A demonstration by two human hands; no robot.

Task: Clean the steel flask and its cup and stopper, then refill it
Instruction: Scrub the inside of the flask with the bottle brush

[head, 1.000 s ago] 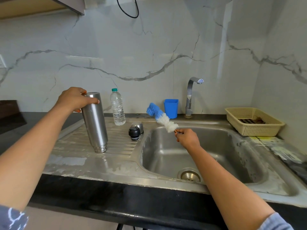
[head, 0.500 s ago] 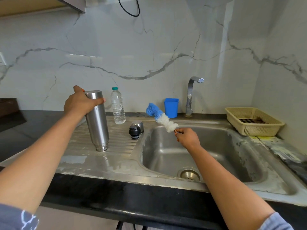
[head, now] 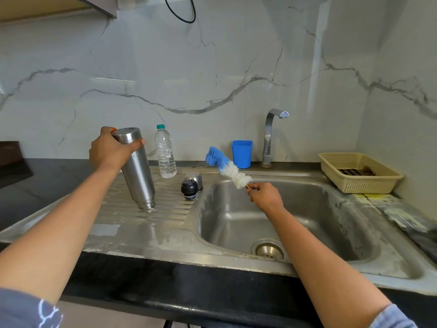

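Observation:
The steel flask (head: 138, 171) stands upside down on the ribbed drainboard (head: 146, 221), its threaded mouth on the steel and its body leaning. My left hand (head: 110, 151) grips its upper end. The black stopper (head: 189, 187) and the steel cup (head: 196, 179) lie together on the drainboard next to the basin edge. Over the basin's back left corner, my right hand (head: 266, 195) holds the thin handle of a blue and white bottle brush (head: 227, 168), bristles pointing up and left.
A clear plastic water bottle (head: 165, 153) with a teal cap stands behind the flask. A blue plastic cup (head: 241, 153) and the tap (head: 270, 136) are at the back of the sink basin (head: 307, 221). A beige basket (head: 359, 172) sits at the right.
My left hand has carried the inverted flask a little to the right along the drainboard, still leaning. The right hand and brush have stayed where they were.

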